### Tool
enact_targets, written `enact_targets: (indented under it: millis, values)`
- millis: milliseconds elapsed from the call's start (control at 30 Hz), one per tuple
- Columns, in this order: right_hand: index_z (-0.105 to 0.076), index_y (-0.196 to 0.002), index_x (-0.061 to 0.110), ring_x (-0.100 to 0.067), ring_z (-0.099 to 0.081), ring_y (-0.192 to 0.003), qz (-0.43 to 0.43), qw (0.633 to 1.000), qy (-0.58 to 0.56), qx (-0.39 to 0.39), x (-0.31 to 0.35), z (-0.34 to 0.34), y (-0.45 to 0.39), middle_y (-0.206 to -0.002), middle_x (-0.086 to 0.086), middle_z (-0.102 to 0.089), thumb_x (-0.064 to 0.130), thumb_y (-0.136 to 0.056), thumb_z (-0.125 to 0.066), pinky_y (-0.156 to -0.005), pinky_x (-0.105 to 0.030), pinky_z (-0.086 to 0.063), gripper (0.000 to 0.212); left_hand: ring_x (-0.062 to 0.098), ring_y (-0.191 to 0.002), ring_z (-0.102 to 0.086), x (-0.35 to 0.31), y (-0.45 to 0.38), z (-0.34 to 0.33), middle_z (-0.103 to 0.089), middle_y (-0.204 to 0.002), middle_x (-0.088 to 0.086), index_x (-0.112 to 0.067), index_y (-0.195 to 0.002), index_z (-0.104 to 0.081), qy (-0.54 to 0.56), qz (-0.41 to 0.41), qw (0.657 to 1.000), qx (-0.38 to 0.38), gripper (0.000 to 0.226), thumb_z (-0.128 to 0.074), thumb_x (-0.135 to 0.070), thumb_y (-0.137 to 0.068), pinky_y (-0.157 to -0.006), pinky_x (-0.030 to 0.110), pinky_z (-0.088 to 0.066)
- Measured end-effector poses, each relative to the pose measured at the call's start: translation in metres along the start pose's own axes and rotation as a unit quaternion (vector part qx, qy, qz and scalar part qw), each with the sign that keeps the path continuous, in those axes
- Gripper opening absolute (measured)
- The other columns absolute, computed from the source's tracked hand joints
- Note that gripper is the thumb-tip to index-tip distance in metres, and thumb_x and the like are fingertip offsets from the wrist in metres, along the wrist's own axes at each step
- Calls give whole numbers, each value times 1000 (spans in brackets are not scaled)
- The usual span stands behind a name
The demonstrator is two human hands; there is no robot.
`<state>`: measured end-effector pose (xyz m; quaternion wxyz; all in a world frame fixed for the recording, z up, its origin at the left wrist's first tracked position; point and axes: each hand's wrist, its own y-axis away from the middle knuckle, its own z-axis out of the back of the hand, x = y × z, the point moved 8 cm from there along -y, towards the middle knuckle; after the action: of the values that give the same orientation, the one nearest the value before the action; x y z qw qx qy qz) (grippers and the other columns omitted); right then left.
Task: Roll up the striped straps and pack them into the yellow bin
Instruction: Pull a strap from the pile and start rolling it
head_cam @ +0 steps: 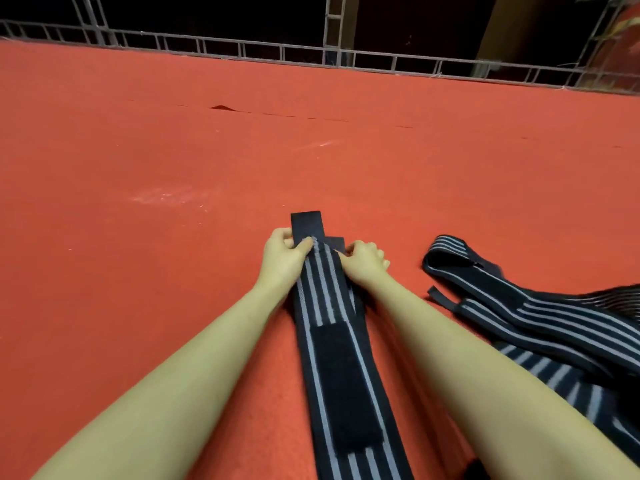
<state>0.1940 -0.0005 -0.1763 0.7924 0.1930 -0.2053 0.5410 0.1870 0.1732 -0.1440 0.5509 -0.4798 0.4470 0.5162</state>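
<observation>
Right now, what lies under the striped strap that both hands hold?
Under the striped strap a second dark strap end shows beside the right hand; the red mat lies beneath. The left hand covers the other edge.

Both hands' fingers (pixel 304 244) curled, pinching

We observe a striped strap (pixel 332 299) laid flat on the red surface (pixel 173 150), running toward 12 o'clock. Left hand (pixel 282 252) and right hand (pixel 363 259) pinch its far end. More straps (pixel 519 306) lie heaped at 3 o'clock.
</observation>
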Motion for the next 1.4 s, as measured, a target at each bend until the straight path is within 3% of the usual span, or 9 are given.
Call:
enact_targets:
  millis: [100,200,300,400,467,600,933,1167,1400]
  values:
    - [-63,-109,18,-29,-46,-114,-15,997,-73,10,8,-9,-8,-115,-6,-59,48,-88,-56,-94,-37,-28,37,11,-65,-58,3,-3,2,-62,-75,2,-6,-98,-57,4,-13,1000,-18,13,-60,-16,-92,-58,19,-45]
    - [-61,-83,17,-23,-60,-81,25,953,-299,-33,12,-5,-5,-83,-2,-67,28,-83,-69,-86,-39,-42,13,18,-61,-43,2,-3,6,-47,-65,10,0,-78,-55,20,-15,999,-33,26,-58,-21,-93,-54,26,-36]
    - [-59,-84,8,-20,-61,-66,64,907,-413,-55,16,20,16,-73,-8,-65,9,-85,-68,-64,-33,-49,10,18,-59,-34,-14,5,8,-39,-63,8,-4,-69,-50,35,-24,999,-35,33,-55,-24,-95,-50,23,-30]
    - [-66,-93,3,-14,-66,-69,99,866,-485,-67,24,56,39,-78,-9,-71,4,-85,-68,-64,-25,-52,9,17,-63,-40,-44,21,4,-47,-68,9,8,-80,-57,52,-61,997,-17,37,-55,-26,-95,-60,29,-34]
    - [-70,-96,4,-12,-67,-72,117,856,-499,-72,29,79,58,-83,-8,-72,4,-84,-68,-65,-22,-52,12,17,-62,-48,-69,38,-1,-54,-67,14,4,-83,-62,38,-94,995,-1,32,-56,-25,-95,-59,26,-40]
    - [-73,-90,8,-13,-66,-71,152,848,-504,-60,38,117,101,-82,-7,-73,9,-85,-68,-59,-24,-51,7,6,-63,-59,-114,72,-3,-66,-70,2,-14,-80,-65,39,-136,990,-12,15,-61,-22,-91,-62,20,-46]
    - [-74,-90,15,-15,-66,-70,196,809,-551,-63,50,183,193,-79,-4,-73,21,-86,-70,-62,-29,-51,9,7,-76,-60,-194,139,-1,-67,-82,-1,-8,-88,-65,67,-200,977,-43,11,-60,-18,-91,-72,21,-48]
    - [-72,-95,11,-13,-64,-72,244,815,-519,-86,53,225,231,-80,-1,-71,23,-89,-67,-64,-29,-49,15,10,-76,-59,-231,170,-4,-67,-83,6,-5,-86,-66,61,-237,969,-33,12,-62,-16,-89,-71,20,-47]
    - [-69,-101,13,-10,-62,-76,282,806,-517,-60,60,243,250,-86,3,-68,24,-94,-58,-67,-23,-49,17,8,-72,-56,-254,187,-1,-63,-77,-2,-7,-84,-63,67,-254,964,-40,13,-62,-19,-90,-67,18,-45]
